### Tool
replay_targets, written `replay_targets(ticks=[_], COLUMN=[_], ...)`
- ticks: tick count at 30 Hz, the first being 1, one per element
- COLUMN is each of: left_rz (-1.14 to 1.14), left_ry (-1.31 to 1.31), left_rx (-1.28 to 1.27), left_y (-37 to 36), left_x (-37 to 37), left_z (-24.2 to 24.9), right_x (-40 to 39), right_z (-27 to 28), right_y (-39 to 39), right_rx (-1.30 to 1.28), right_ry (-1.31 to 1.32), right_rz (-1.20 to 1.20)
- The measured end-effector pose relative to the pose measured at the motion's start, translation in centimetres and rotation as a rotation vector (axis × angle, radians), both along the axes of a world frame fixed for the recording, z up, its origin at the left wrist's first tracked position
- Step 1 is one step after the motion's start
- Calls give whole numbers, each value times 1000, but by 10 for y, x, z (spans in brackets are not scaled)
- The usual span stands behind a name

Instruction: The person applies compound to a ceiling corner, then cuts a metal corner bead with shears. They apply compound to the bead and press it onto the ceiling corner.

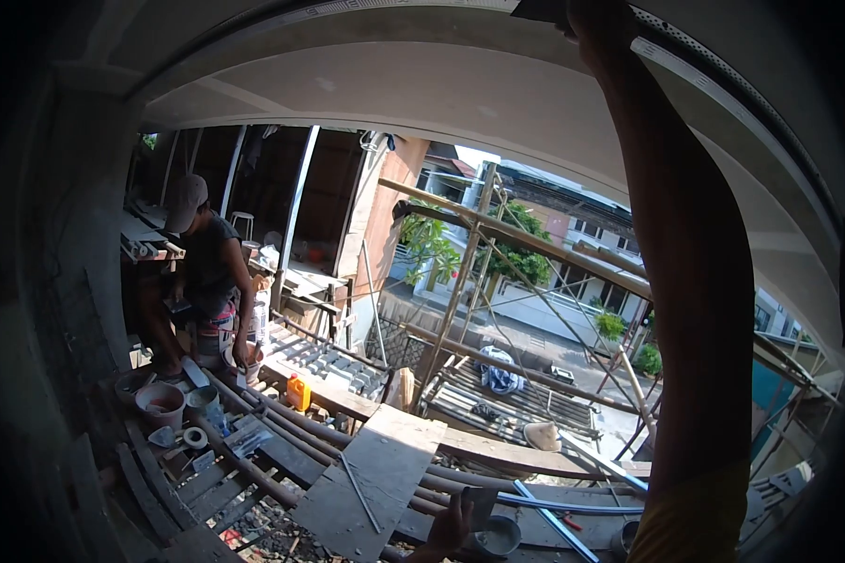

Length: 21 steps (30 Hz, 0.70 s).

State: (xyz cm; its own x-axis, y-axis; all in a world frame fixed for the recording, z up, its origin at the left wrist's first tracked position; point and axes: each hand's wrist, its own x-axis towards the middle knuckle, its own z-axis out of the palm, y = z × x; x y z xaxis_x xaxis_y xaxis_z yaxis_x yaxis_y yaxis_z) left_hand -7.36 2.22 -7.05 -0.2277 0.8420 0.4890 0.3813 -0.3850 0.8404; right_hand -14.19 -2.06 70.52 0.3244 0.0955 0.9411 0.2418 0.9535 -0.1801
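The person's right hand point(599, 21) is raised overhead against the curved ceiling point(441, 89), fingers closed on a dark flat tool point(541, 9) pressed to the plaster beside a perforated metal bead point(723, 89). The left hand point(453, 527) sits low at the frame's bottom, fingers wrapped round a flat board point(480, 507) above a small grey bowl point(500, 537). A co-worker in a cap point(207, 263) bends over buckets point(160, 403) on the scaffold planks point(376, 479)
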Motion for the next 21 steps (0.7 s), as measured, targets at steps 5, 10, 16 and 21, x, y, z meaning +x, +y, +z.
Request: replay_targets(ticks=[5, 10, 16, 21], left_rz=[-30, -93, -139, -113], left_ry=[22, -23, -26, -23], left_rx=[43, -43, -102, 29], left_y=[-1, -5, -14, -11], left_x=[8, 17, 20, 27], left_z=[-3, 2, 13, 5], right_x=[53, 94, 168, 228], right_z=[14, 14, 29, 42], right_y=[9, 4, 13, 17], right_rx=[59, 60, -43, -63], right_ry=[-72, -1, -203, -194], right_rz=[42, -20, -99, -71])
